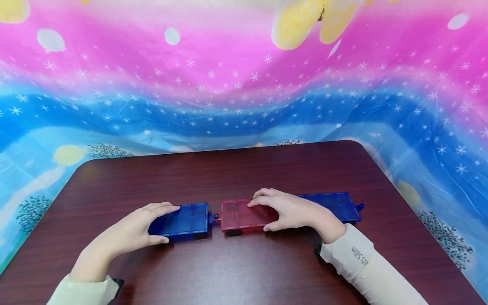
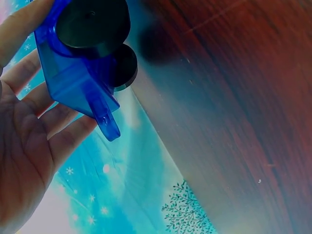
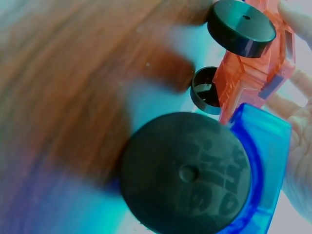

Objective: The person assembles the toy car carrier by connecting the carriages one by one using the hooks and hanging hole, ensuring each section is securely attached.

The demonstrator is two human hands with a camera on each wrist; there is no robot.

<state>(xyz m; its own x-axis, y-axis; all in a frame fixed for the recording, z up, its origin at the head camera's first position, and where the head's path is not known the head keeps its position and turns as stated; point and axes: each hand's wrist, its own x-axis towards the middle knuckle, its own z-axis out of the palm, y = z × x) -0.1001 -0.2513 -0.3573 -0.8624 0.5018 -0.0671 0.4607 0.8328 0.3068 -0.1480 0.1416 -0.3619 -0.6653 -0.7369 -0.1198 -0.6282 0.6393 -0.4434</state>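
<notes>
On the table, a translucent blue toy wagon base (image 1: 190, 218) is gripped at its left end by my left hand (image 1: 133, 228), thumb on the near side and fingers on the far side. In the left wrist view its black wheels (image 2: 92, 29) and a blue hitch tab (image 2: 105, 122) show. My right hand (image 1: 295, 209) holds a translucent red wagon base (image 1: 242, 216) across its right part. A small hitch (image 1: 215, 217) lies in the narrow gap between these two. Partly hidden behind the right hand, a second blue wagon base (image 1: 331, 205) sits close to the red one's right end.
The dark brown wooden table (image 1: 228, 271) has rounded far corners. A patterned pink and blue cloth (image 1: 213, 84) hangs behind it and along both sides. At the second blue base's right end, another hitch (image 1: 360, 207) sticks out.
</notes>
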